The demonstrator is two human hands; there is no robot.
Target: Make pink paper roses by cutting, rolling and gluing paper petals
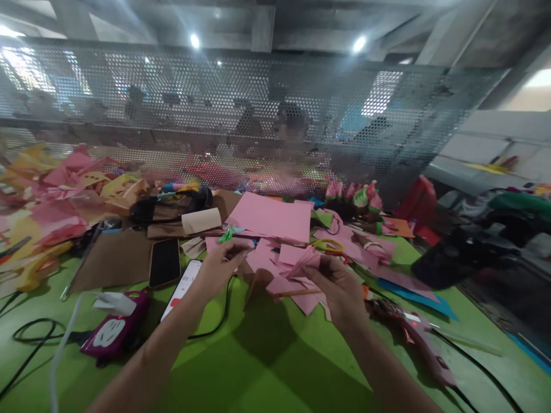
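Note:
My right hand pinches a pleated piece of pink paper between thumb and fingers, above the middle of the green table. To its left, my left hand is closed in a pinch; whatever is between those fingertips is too small to make out. Just behind the left fingers lies a crumpled shiny green scrap. Cut pink paper pieces lie under and between both hands. A larger stack of pink sheets rests beyond them. Yellow-handled scissors sit right behind the right hand.
Left of my hands lie a lit phone, a dark phone, brown card and a purple power block with cables. A pink glue gun lies at right. A perforated metal screen stands behind, with a person beyond.

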